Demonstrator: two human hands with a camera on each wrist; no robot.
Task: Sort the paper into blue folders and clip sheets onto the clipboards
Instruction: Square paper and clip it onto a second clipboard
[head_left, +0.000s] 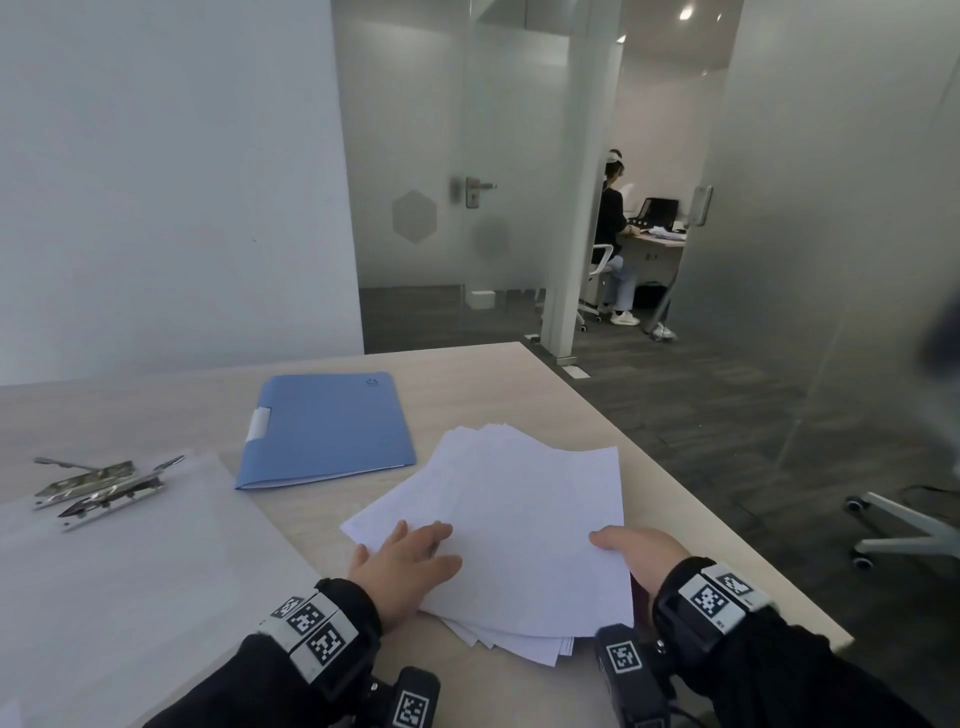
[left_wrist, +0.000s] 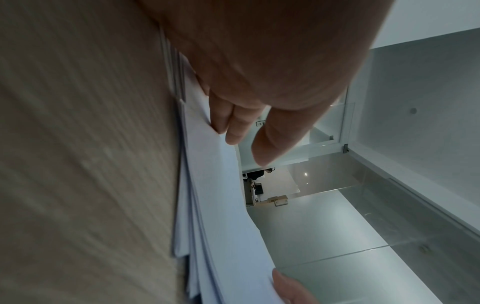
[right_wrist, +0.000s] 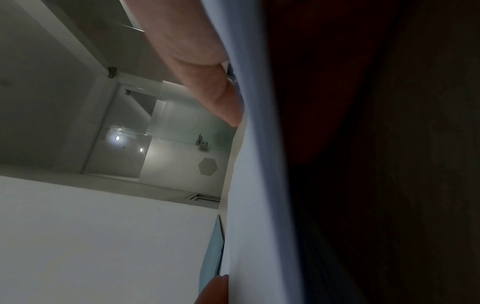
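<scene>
Right hand (head_left: 636, 553) pinches top sheets of loose paper stack (head_left: 514, 525), left hand (head_left: 410, 556) flat, fingers straight on it; sheets could fan out, slide off worktop (head_left: 467, 374).

left hand (head_left: 402, 561): fingers flat, spread | right hand (head_left: 641, 553): thumb-over pinch

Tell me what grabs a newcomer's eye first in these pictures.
The loose stack of white paper at the table's near right edge, with the left hand flat on it and the right hand pinching its corner. Behind it lies a closed blue folder; far left, clipboards' metal clips.
</scene>
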